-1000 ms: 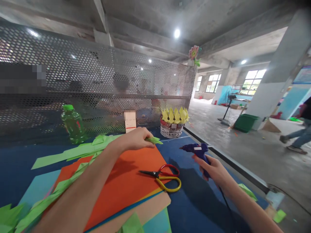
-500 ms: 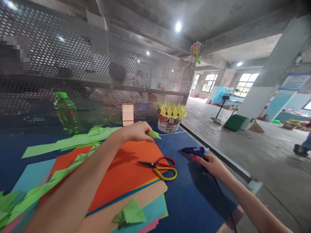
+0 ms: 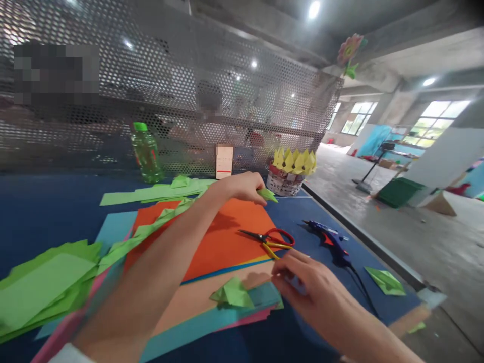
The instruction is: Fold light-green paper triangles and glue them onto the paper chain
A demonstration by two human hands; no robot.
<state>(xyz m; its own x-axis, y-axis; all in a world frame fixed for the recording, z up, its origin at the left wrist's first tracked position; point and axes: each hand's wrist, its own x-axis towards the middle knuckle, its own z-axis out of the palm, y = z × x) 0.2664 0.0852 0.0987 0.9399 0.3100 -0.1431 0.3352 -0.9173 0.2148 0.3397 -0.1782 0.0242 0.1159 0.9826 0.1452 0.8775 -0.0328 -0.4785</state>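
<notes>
My left hand (image 3: 244, 186) is stretched out over the orange paper sheet (image 3: 212, 237) and pinches a small folded green paper piece (image 3: 266, 194). My right hand (image 3: 302, 285) hovers low over the edge of the paper stack, fingers loosely spread and holding nothing, close to another folded green paper piece (image 3: 232, 294). The blue glue gun (image 3: 328, 239) lies on the blue table to the right of my right hand. Red and yellow scissors (image 3: 270, 238) rest on the orange sheet between the two hands.
A stack of coloured sheets (image 3: 212, 312) covers the blue table (image 3: 49, 212). Green paper strips (image 3: 151, 192), a green bottle (image 3: 145, 153), a white card (image 3: 224, 161) and a basket with yellow paper points (image 3: 289, 172) stand along a perforated metal screen (image 3: 170, 101). Another green fold (image 3: 385, 280) lies near the table's right edge.
My right hand has laid the glue gun down on the table and moved left toward the folded green piece on the paper stack. My left hand keeps its green piece.
</notes>
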